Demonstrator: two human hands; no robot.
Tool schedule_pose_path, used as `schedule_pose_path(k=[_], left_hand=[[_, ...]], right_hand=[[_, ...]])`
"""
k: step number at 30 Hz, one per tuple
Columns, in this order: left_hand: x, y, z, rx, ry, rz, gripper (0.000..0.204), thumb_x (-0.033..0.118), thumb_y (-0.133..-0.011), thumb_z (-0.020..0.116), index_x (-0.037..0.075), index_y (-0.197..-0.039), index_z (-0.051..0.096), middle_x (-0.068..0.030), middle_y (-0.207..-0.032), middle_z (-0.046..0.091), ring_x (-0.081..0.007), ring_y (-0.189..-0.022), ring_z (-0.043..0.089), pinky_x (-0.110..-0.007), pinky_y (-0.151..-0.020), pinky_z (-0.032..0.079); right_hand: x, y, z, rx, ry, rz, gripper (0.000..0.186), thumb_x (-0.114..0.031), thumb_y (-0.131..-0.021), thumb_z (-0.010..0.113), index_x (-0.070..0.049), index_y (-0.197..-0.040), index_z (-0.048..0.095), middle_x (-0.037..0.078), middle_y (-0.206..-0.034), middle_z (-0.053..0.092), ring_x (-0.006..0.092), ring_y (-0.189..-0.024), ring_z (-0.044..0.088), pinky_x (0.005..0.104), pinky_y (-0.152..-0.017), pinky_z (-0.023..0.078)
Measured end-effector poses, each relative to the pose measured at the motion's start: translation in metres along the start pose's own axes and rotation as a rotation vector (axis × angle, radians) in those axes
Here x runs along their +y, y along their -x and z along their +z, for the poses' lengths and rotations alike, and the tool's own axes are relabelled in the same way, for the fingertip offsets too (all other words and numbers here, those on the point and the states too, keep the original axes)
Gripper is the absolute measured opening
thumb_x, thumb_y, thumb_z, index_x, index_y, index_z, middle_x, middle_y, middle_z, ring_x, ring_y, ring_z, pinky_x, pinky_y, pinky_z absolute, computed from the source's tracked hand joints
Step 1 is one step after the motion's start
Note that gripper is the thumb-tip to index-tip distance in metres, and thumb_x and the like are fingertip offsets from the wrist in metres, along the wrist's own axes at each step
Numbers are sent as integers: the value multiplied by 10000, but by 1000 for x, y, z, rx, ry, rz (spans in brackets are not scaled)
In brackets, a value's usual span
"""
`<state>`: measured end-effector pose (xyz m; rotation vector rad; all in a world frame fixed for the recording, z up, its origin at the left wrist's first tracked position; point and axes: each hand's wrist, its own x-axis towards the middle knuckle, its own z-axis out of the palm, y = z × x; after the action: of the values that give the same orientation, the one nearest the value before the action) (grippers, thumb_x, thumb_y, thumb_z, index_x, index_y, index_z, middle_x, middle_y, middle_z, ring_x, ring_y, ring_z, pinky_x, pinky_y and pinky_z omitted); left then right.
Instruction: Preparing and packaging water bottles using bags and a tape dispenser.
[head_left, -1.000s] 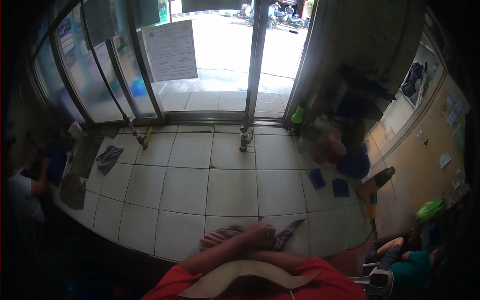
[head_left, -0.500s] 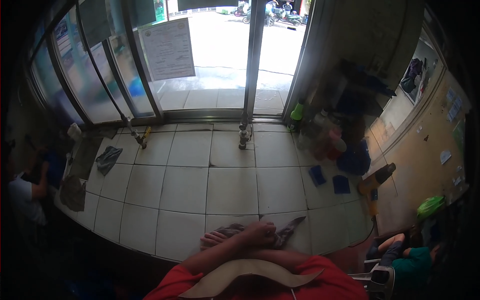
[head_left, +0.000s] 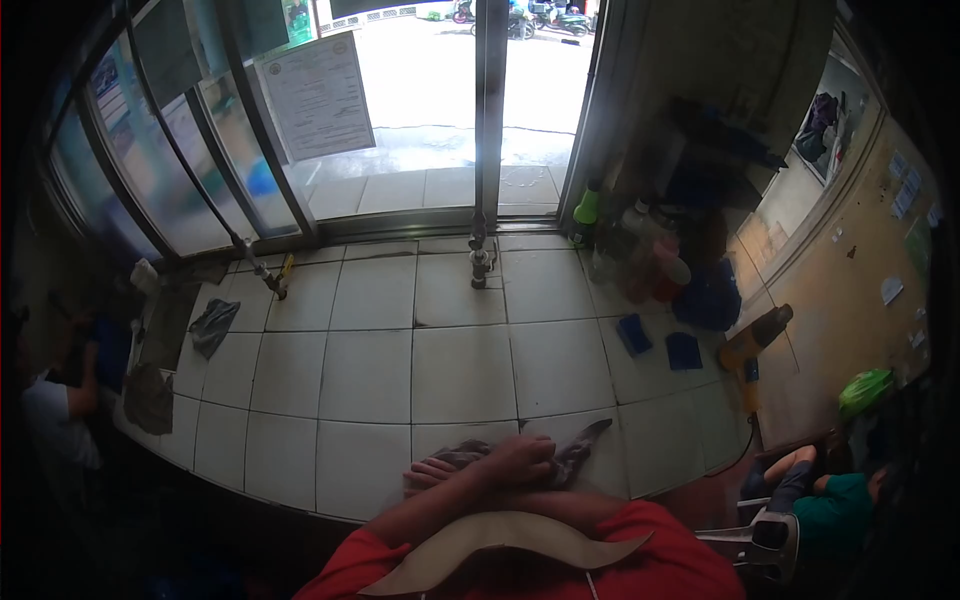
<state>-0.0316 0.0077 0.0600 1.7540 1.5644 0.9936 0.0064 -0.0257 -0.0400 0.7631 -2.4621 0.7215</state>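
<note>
My forearms cross at the near edge of the white tiled counter. My left hand reaches over to the right, its fingers curled in, resting on a crumpled grey-brown cloth. Whether the cloth is gripped in those fingers is hidden. My right hand comes out on the left beneath the other arm. Its fingers lie stretched out beside the cloth's left part, which shows between the two hands.
Taps stand along the back by the glass door. Two more rags lie at the left. To the right are a green bottle, a red container, blue pads and an orange bottle. People sit at both sides.
The view has shifted slightly, so the background sits a little further left. My hands remain crossed over the cloth, with only a slight shift of the left one.
</note>
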Motion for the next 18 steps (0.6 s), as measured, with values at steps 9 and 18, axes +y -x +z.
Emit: schedule_pose_path(k=[9,18], left_hand=[[-4,1,5,1,-56,-15,190,188,-780,670,51,-735,547,-90,-773,601,-303,-607,531,-395,-580,425],[-2,1,4,48,-62,-11,177,184,-772,667,57,-720,554,-81,-775,609,-296,-613,546,-392,-580,427]], right_hand=[[3,1,0,-52,1,-36,555,-361,-1006,385,-174,-1528,367,103,-1629,249,281,-1504,229,456,-1213,223],[4,0,1,-51,-17,-26,544,-349,-1010,388,-186,-1529,369,97,-1625,261,284,-1499,242,445,-1213,233]])
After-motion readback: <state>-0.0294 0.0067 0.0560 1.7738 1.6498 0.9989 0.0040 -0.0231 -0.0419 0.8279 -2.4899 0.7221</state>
